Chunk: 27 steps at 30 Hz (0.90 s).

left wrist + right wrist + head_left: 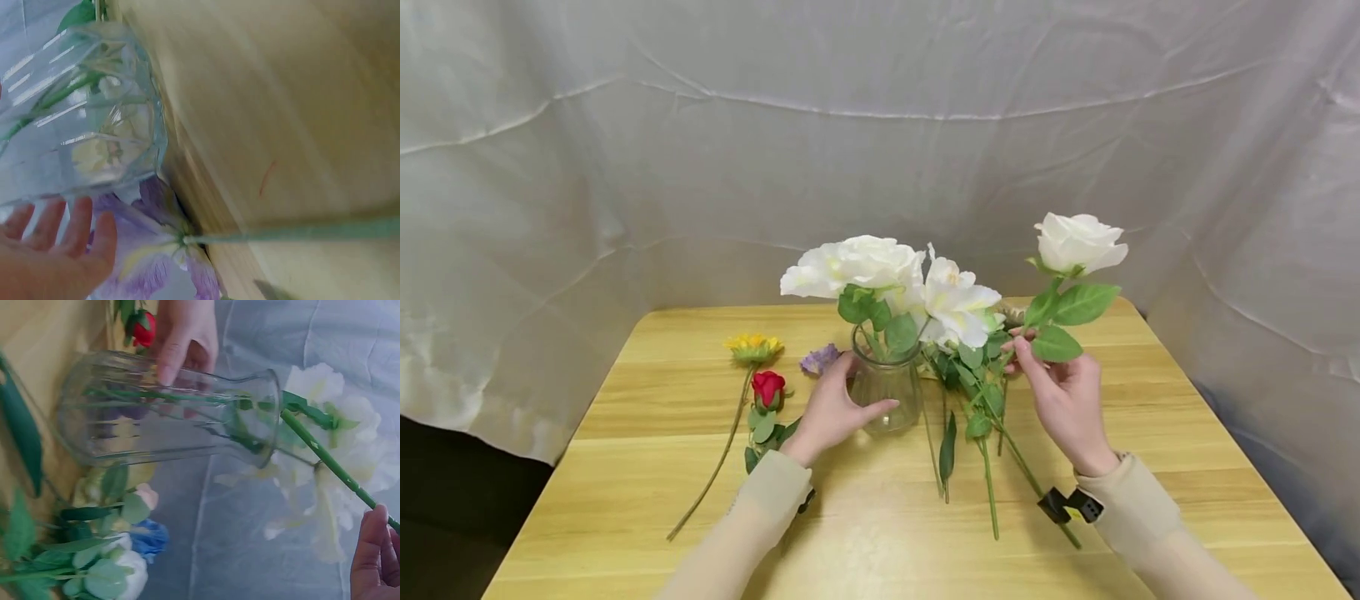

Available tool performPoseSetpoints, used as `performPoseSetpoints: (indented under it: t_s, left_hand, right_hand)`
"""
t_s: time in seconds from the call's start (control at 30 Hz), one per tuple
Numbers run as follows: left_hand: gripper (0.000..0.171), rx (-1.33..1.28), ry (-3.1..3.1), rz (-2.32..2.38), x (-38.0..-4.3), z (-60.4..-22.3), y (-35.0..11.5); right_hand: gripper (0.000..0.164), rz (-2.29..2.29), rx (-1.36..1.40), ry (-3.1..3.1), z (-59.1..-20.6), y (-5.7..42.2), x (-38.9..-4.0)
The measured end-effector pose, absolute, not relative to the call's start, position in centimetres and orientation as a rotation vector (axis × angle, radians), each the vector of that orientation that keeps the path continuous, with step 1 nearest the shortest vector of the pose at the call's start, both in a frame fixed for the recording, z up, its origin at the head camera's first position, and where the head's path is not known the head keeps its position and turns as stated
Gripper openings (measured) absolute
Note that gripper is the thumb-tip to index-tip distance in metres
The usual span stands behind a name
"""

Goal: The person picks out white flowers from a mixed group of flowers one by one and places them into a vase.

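Note:
A clear glass vase (891, 396) stands near the middle of the table with white flowers (868, 267) in it, their stems visible through the glass. My left hand (833, 412) holds its left side, thumb in front and fingers behind. My right hand (1067, 408) pinches the leafy stem of a white rose (1078, 243), raised above the table at the right. In the right wrist view the lower end of this green stem (325, 456) is at the rim of the vase. A purple flower (144, 244) lies close to my left fingers in the left wrist view.
Left of the vase lie a yellow sunflower (754, 348) with a long stem and a red rose (768, 389). More stems and leaves (981, 400) lie to the right, with a blue flower (149, 539) among them. A pale cloth (880, 150) hangs behind the wooden table (880, 533).

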<state>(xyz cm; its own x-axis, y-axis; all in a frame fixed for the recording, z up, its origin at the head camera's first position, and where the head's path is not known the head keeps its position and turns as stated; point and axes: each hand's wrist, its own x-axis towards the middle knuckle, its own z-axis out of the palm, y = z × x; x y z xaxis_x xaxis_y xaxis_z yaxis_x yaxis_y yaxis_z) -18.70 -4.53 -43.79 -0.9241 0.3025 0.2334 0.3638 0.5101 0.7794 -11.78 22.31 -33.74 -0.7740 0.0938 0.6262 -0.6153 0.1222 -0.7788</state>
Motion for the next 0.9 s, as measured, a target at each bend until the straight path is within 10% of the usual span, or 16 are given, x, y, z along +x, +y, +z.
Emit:
performPoseSetpoints:
  t_s: [0.9]
  left_hand:
    - [0.081, -0.296, -2.626, -1.041, -17.4, -44.3, -1.4]
  right_hand:
    - [0.013, 1.601, 0.519, -1.612, -30.8, 16.6, -15.0]
